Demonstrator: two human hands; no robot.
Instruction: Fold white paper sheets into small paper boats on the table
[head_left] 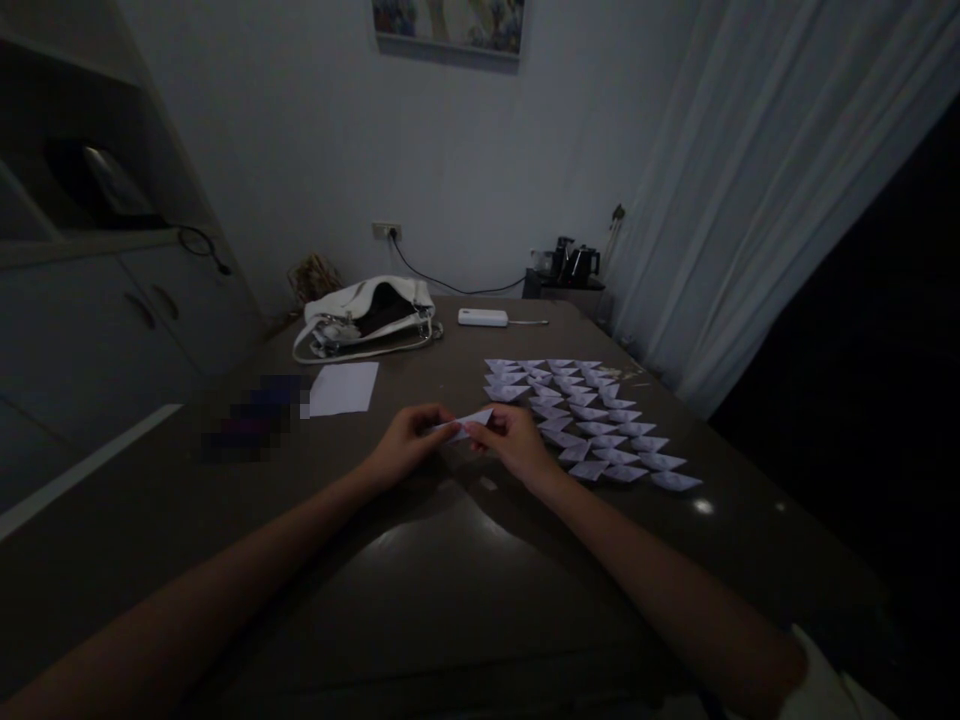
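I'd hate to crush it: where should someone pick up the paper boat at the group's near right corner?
That paper boat is probably best pinched lightly by its right tip, coming from the right: the pointed tip juts outward, while other boats lie to its left and behind.

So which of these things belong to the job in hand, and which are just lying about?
Job in hand:
folded paper, held by left hand and right hand
rows of folded paper shapes
white sheet, probably

Lying about:
white bag
white device
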